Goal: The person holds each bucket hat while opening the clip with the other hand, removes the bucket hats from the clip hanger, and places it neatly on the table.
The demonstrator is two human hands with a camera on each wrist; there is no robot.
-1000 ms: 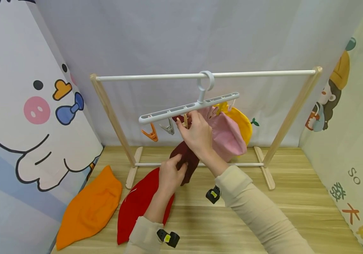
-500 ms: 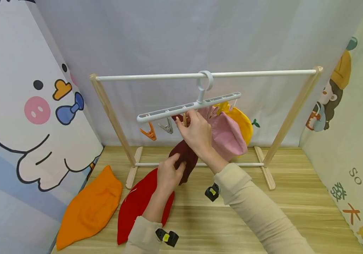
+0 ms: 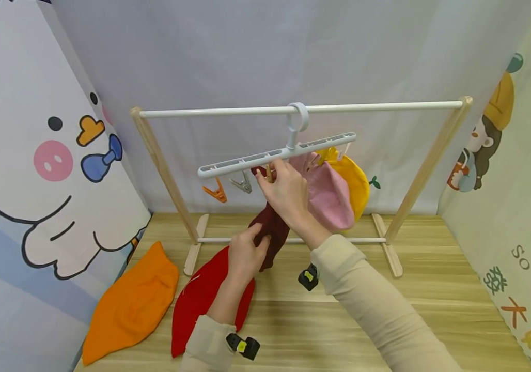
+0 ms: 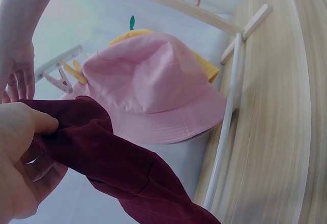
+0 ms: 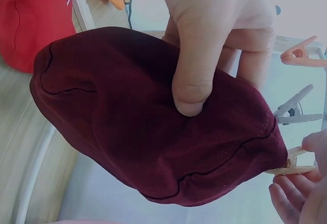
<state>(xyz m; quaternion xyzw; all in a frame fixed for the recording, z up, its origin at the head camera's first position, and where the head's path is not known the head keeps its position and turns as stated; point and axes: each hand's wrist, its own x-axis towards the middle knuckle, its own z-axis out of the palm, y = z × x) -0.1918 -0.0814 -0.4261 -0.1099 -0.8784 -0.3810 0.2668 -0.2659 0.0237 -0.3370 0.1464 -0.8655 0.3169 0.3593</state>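
A maroon bucket hat [image 3: 270, 232] hangs slanted below a pale grey clip hanger [image 3: 247, 164]. My left hand [image 3: 246, 253] grips its lower part; in the right wrist view the thumb lies across the maroon cloth [image 5: 127, 122]. My right hand [image 3: 286, 191] is just under the hanger's bar, pinching a tan clothespin [image 5: 292, 164] between thumb and fingers. The hat's edge meets this clothespin's tip; whether the jaws bite the cloth is hard to tell. To the right, a pink bucket hat [image 4: 148, 81] and a yellow hat [image 3: 356, 181] hang from clips.
An orange clip [image 3: 216, 191] and a grey clip [image 3: 242, 182] dangle at the hanger's left. Its hook loops over the white rod [image 3: 377, 107] of a wooden stand. On the table lie a red hat [image 3: 200, 299] and an orange hat [image 3: 135, 305].
The hanger has turned slightly, its left end shifting left and its right end right. Both hands have drifted a little left with the maroon hat, keeping their holds.
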